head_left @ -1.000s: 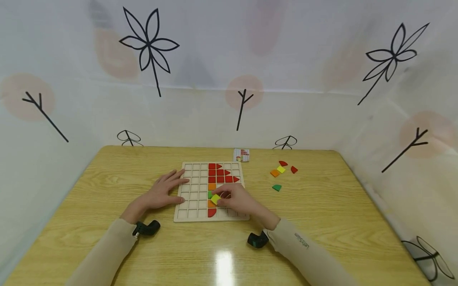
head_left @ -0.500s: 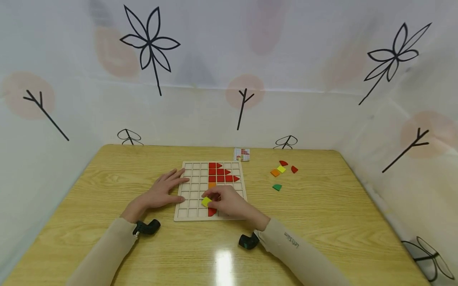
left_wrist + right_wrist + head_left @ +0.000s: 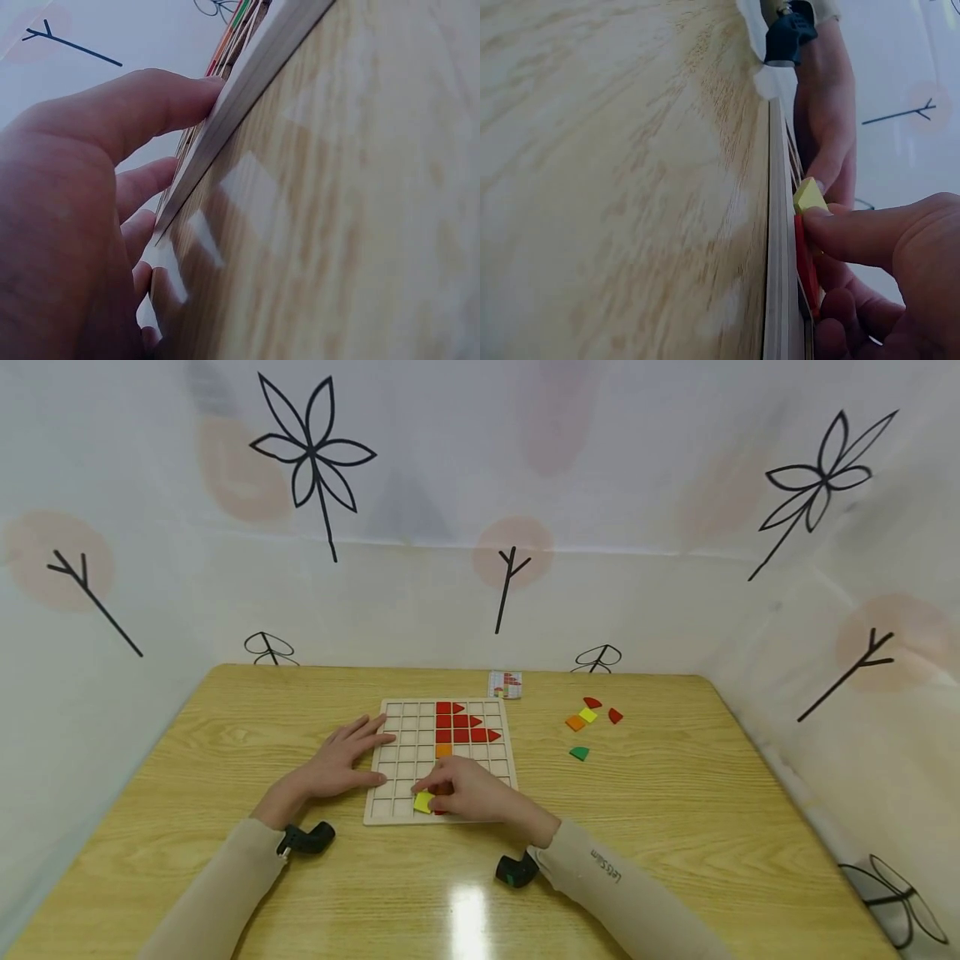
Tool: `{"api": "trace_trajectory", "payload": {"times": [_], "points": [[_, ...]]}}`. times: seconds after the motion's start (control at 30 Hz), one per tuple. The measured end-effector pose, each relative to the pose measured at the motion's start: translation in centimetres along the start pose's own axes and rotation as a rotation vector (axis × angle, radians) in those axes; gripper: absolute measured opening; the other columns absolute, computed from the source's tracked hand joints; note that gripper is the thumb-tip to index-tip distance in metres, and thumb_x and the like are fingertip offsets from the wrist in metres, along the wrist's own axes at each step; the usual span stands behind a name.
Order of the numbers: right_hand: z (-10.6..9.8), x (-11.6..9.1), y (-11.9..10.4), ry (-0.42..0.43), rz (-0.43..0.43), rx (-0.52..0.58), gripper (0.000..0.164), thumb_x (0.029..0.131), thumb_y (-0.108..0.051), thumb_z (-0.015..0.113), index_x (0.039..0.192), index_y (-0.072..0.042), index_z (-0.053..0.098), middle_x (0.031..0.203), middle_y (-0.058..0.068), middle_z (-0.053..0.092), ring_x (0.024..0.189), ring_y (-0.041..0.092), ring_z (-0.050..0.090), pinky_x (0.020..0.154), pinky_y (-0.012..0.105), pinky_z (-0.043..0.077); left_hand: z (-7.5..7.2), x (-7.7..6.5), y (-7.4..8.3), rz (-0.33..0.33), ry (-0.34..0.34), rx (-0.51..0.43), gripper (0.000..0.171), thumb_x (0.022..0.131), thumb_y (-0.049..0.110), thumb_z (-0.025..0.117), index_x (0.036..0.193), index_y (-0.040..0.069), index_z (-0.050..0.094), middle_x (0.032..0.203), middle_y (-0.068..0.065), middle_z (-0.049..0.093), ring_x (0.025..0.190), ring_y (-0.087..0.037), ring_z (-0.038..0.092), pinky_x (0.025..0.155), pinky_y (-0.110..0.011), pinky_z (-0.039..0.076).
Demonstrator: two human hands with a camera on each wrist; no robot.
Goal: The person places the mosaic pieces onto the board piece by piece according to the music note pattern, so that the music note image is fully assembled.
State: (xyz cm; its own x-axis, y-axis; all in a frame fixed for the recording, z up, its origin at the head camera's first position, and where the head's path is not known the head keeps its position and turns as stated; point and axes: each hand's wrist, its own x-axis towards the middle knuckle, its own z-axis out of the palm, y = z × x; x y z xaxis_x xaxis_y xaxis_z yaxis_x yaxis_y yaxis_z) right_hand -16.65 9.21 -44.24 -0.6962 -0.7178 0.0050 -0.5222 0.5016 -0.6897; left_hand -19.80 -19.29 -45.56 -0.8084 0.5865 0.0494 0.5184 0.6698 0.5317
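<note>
A wooden grid board (image 3: 384, 816) lies on the table, with red squares and triangles in its upper middle rows and an orange square (image 3: 444, 751) below them. My right hand (image 3: 476, 789) pinches a yellow square tile (image 3: 422, 802) between thumb and fingers, over the bottom row just left of a red quarter-round piece (image 3: 805, 262). In the right wrist view the yellow tile is tilted, close at the board's surface. My left hand (image 3: 337, 762) rests at the board's left edge, fingers spread, its thumb (image 3: 180, 101) on the rim. Pieces under my right hand are mostly hidden.
Right of the board lie loose pieces: two red quarter-rounds (image 3: 592, 702), a yellow square (image 3: 588, 716), an orange square (image 3: 575, 722) and a green quarter-round (image 3: 579, 753). A small pattern card (image 3: 505, 685) sits behind the board. A white patterned cloth (image 3: 420, 593) surrounds the table.
My right hand has moved left and toward the front of the board with the yellow tile, from over the filled column to the bottom row. My left hand has stayed in place.
</note>
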Motion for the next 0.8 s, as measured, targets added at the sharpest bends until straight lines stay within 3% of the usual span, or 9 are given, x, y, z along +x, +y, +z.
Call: {"api": "trace_trajectory", "payload": {"times": [0.33, 0.8], "points": [[0.1, -0.02, -0.33, -0.03, -0.059, -0.112, 0.029, 0.096, -0.011, 0.066, 0.123, -0.019, 0.073, 0.095, -0.007, 0.059, 0.079, 0.009, 0.045, 0.069, 0.023, 0.038, -0.1, 0.0, 0.07, -0.006, -0.008, 0.008, 0.068, 0.093, 0.043, 0.067, 0.151, 0.014, 0.045, 0.164, -0.013, 0.019, 0.15, -0.04, 0.009, 0.111, -0.068, 0.009], [0.27, -0.3, -0.43, -0.021, -0.069, -0.129, 0.031, 0.096, -0.01, 0.065, 0.124, -0.02, 0.073, 0.098, -0.008, 0.057, 0.082, 0.009, 0.044, 0.073, 0.023, 0.036, -0.09, -0.1, 0.28, -0.019, -0.004, 0.001, 0.07, 0.092, 0.043, 0.067, 0.151, 0.014, 0.045, 0.165, -0.012, 0.019, 0.15, -0.039, 0.009, 0.111, -0.068, 0.008]]}}
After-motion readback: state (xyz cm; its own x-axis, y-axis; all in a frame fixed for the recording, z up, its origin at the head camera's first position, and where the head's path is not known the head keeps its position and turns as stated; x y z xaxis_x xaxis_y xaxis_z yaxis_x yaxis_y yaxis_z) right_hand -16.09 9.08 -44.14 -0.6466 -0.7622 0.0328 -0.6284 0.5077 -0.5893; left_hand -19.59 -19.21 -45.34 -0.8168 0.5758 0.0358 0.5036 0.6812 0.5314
